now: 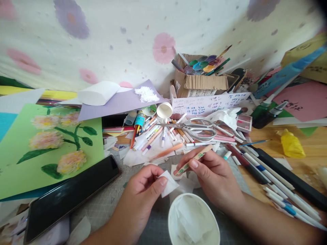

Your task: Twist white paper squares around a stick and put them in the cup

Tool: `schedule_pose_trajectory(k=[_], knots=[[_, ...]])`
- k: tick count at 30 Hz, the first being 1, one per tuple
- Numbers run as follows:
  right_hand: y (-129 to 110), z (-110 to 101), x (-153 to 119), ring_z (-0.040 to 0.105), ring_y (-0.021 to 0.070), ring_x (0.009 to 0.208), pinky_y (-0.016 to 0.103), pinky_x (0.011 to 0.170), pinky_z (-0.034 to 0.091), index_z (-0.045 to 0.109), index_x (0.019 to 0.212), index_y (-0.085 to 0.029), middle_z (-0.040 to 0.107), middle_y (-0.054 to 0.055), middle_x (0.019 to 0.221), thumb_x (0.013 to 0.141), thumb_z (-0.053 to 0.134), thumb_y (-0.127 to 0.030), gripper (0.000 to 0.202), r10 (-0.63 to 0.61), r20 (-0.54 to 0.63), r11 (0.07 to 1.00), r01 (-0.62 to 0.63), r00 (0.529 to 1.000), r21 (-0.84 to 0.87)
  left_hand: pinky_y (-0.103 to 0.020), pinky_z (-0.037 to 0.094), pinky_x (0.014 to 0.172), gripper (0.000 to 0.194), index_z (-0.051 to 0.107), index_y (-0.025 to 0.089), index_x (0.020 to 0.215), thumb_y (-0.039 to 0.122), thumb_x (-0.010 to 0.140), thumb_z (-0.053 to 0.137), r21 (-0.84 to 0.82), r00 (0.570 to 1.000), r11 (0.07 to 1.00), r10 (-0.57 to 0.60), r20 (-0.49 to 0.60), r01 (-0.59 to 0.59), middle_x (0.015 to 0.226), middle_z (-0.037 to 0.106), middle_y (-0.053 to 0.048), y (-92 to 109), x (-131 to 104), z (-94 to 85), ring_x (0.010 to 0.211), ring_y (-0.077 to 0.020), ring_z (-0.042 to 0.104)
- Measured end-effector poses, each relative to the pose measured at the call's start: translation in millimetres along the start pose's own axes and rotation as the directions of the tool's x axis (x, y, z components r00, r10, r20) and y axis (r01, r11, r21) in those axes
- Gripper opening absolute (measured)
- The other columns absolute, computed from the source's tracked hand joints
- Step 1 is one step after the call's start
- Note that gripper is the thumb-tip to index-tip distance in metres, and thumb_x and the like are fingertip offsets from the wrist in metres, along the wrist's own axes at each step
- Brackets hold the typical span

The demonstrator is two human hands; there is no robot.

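My left hand pinches a small white piece of paper between thumb and fingers. In my right hand is a flat wooden craft stick with green marks, slanting down toward the paper; its lower end is close to the paper, and whether they touch I cannot tell. Below and between both hands stands a white paper cup with pale, thin pieces inside. More white paper pieces lie behind the cup on the grey cutting mat.
Silver scissors rest on a heap of markers. A green sheet with paper flowers and a black phone are on the left. Pens and a yellow pouch lie right. A cardboard box with painted spoons stands behind.
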State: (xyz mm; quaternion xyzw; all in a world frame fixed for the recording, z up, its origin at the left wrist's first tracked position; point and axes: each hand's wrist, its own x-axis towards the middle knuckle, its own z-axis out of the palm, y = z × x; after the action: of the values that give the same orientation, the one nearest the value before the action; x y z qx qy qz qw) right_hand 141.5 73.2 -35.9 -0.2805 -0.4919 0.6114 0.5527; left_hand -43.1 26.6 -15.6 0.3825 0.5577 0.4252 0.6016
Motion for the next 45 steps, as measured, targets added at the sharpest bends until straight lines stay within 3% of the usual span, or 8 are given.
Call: schedule_pose_trajectory(k=[8,22,36,45], knots=[[3.1,2.7,-0.1,0.074,0.0164,0.073,0.029,0.072,0.06,0.075,0.085,-0.023,0.08,0.001,0.081,0.089,0.081,-0.036,0.015,-0.003,0.055,0.992,-0.003,0.998,0.123,-0.025,0.041,0.065,0.022,0.076,0.02,0.079,0.041,0.081,0.082,-0.012,0.995,0.996,-0.089,0.052,0.09,0.069,0.063,0.003,-3.4,-0.1,-4.6,0.068,-0.0159,0.051],[-2.0,1.8,-0.1,0.073,0.0175,0.074,0.031,0.073,0.058,0.076,0.087,-0.024,0.077,0.001,0.082,0.088,0.082,-0.038,0.015,-0.009,0.069,0.997,0.003,0.998,0.082,-0.028,0.045,0.069,0.013,0.079,0.024,0.08,0.036,0.082,0.08,0.07,0.998,0.996,-0.053,0.036,0.051,0.072,0.069,0.002,-5.8,0.3,-11.5,0.071,-0.0184,0.056],[-8.9,2.2,0.6,0.074,0.0179,0.077,0.032,0.075,0.06,0.075,0.088,-0.025,0.077,0.001,0.082,0.092,0.078,-0.039,0.015,-0.033,0.135,0.999,0.033,0.99,0.002,-0.026,0.048,0.063,0.012,0.079,0.025,0.076,0.036,0.078,0.08,0.2,1.0,0.98,0.008,0.026,-0.013,0.068,0.069,0.001,1.7,2.0,-8.9,0.068,-0.0195,0.057],[-11.7,2.0,-3.4,0.076,0.021,0.082,0.037,0.077,0.062,0.073,0.091,-0.025,0.078,0.004,0.086,0.096,0.071,-0.044,0.02,-0.026,0.21,0.988,0.056,0.977,-0.142,-0.028,0.048,0.063,0.012,0.078,0.024,0.073,0.035,0.076,0.079,0.246,1.0,0.969,0.015,0.013,-0.018,0.069,0.073,0.0,7.8,2.1,-8.1,0.068,-0.0211,0.062]])
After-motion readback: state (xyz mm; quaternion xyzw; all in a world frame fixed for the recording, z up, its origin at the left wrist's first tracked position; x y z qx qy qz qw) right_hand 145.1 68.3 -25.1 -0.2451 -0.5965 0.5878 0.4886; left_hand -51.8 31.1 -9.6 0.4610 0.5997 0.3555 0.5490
